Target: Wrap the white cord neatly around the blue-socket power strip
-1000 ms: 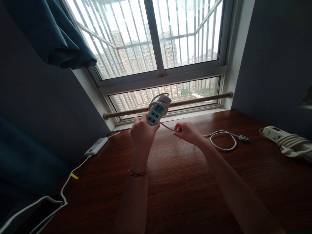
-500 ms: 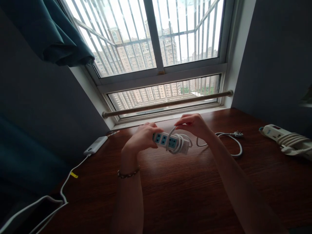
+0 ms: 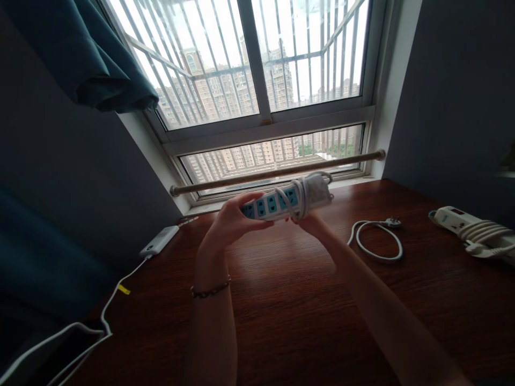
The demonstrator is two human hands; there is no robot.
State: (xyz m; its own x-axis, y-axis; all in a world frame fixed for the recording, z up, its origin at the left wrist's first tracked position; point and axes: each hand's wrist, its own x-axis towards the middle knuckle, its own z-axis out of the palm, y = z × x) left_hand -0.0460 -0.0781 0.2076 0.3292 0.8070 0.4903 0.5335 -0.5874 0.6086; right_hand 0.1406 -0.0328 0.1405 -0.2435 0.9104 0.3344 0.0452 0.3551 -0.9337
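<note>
**Cord Winding: Partly Complete**

The left hand grips the socket end of the power strip, holding it raised above the bench. The right hand supports the strip from beneath at its far end; its fingers are hidden, so its exact grip cannot be determined. Several turns of cord already encircle the strip body near the right hand. Remaining: a loose length of cord lies looped on the bench to the right of the hands, ending in the plug, unwound. Further right rests a second power strip, its cord bundled.
</note>
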